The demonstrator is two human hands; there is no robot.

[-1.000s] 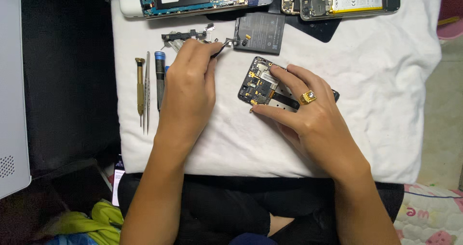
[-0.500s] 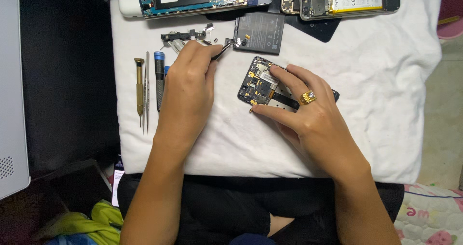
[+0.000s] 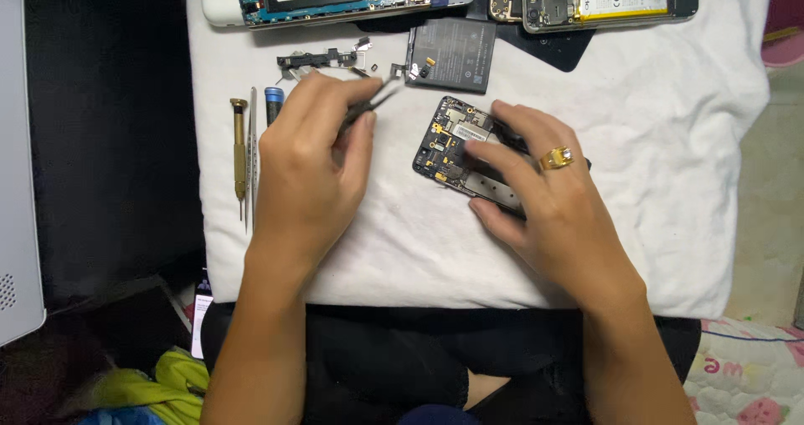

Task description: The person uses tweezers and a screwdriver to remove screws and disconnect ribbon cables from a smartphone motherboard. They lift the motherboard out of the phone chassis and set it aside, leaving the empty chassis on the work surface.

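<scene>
The one opened phone (image 3: 456, 153) lies slanted, long axis running toward the cloth's (image 3: 670, 182) far-left corner, right hand (image 3: 544, 199) pressing it flat; left hand (image 3: 310, 174) pinches one pair of tweezers (image 3: 373, 103); two screwdrivers (image 3: 240, 153) near the left edge.

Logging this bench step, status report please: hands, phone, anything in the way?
Left hand grips tweezers, tips holding a small part beside the loose battery. Right hand pins the opened phone on the white cloth. Screwdrivers lie left, apart.
</scene>
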